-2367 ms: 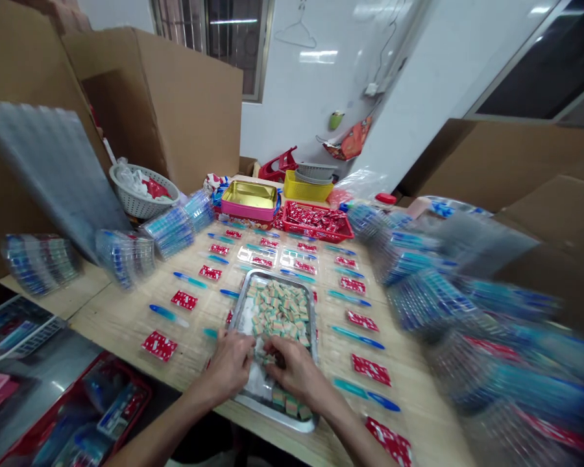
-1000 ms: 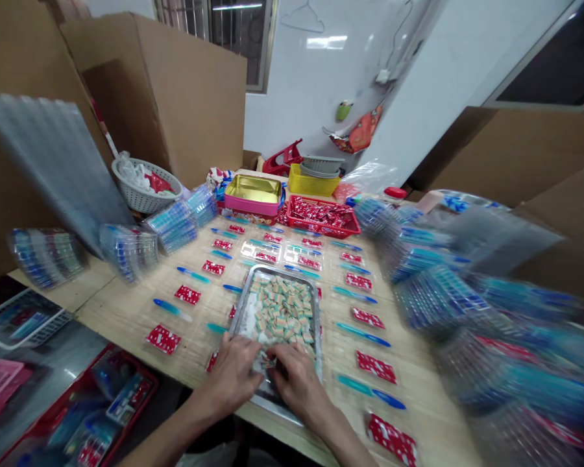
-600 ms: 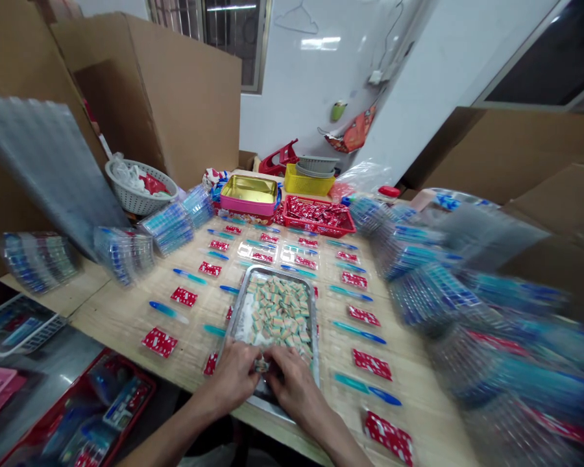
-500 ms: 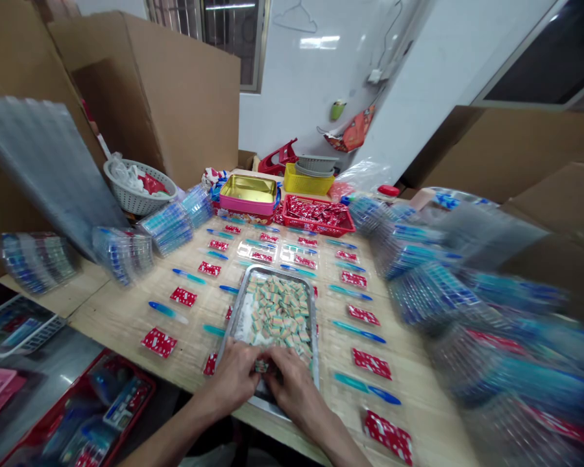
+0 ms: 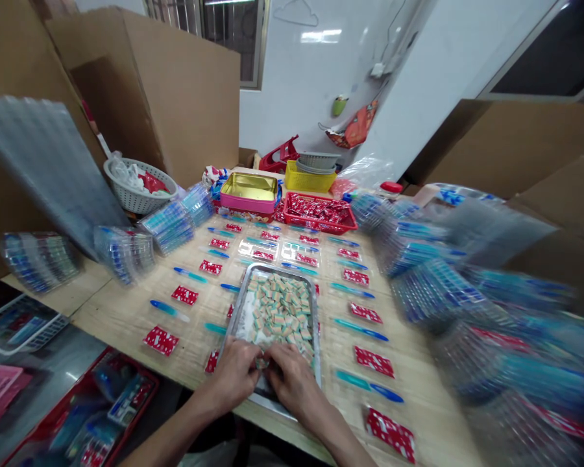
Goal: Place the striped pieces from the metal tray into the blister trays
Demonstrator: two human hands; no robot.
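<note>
A metal tray (image 5: 317, 337) holds a heap of small square pieces (image 5: 282, 308) with pale green and orange layers. White powder or crumbs lie along its left side. Over the tray's near end, my left hand (image 5: 237, 368) and my right hand (image 5: 294, 379) meet with curled fingers. Between the fingertips a small striped piece (image 5: 259, 363) shows, mostly hidden; whether there is more than one I cannot tell. Rows of clear plastic trays around the metal tray hold blue pens (image 5: 370, 386) and red dotted packets (image 5: 374, 361).
Stacks of filled clear packs (image 5: 435, 295) line the right side, with more stacks (image 5: 168, 227) at the left. A red basket of packets (image 5: 343, 227), a pink tin (image 5: 248, 204) and a yellow basket (image 5: 311, 185) stand at the back. Crates (image 5: 22, 324) sit below the left edge.
The view has shifted slightly. Both hands stay together over the near end of the tray, with only small finger movement around the striped piece.
</note>
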